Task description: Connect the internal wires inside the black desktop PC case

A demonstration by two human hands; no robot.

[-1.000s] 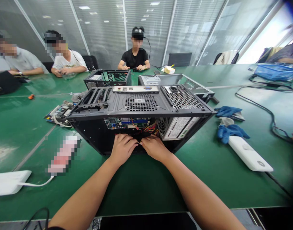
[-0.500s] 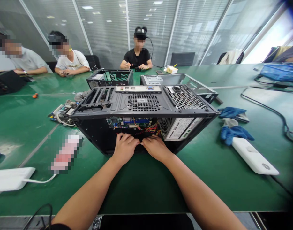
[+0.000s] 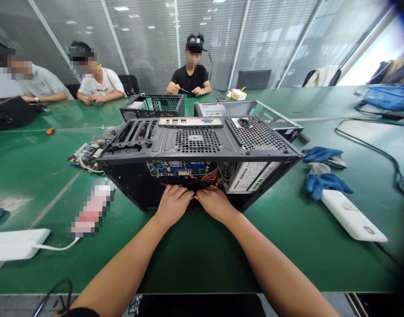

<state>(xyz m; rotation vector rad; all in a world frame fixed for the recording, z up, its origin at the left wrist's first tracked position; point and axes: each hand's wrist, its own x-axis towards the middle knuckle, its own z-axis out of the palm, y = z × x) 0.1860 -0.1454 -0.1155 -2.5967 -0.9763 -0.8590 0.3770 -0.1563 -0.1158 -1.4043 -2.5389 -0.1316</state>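
Note:
A black computer case (image 3: 162, 149) stands in front of me, its open side facing my body. Both hands reach through that opening. My left hand (image 3: 175, 204) is closed, its fingertips bent down low inside the case. Right beside it, my right hand (image 3: 215, 203) is also closed, and the two thumbs almost meet. Whatever the fingers pinch is hidden by the hands and the dark interior. Behind the fingers run red and yellow cables (image 3: 210, 177). The motherboard (image 3: 160, 169) shows above my left hand, and the power supply (image 3: 250, 177) sits right of my right hand.
Two more cases (image 3: 152, 103) stand behind this one. Loose circuit boards (image 3: 86, 154) lie left, near a phone and a white power bank (image 3: 19, 244). Blue gloves (image 3: 327, 185) and a white device (image 3: 352, 215) lie right. Several people sit across the green table (image 3: 195, 259).
My left hand's fingers have bent slightly further down and the hand has shifted a little right, towards my right hand. The case has stayed in place.

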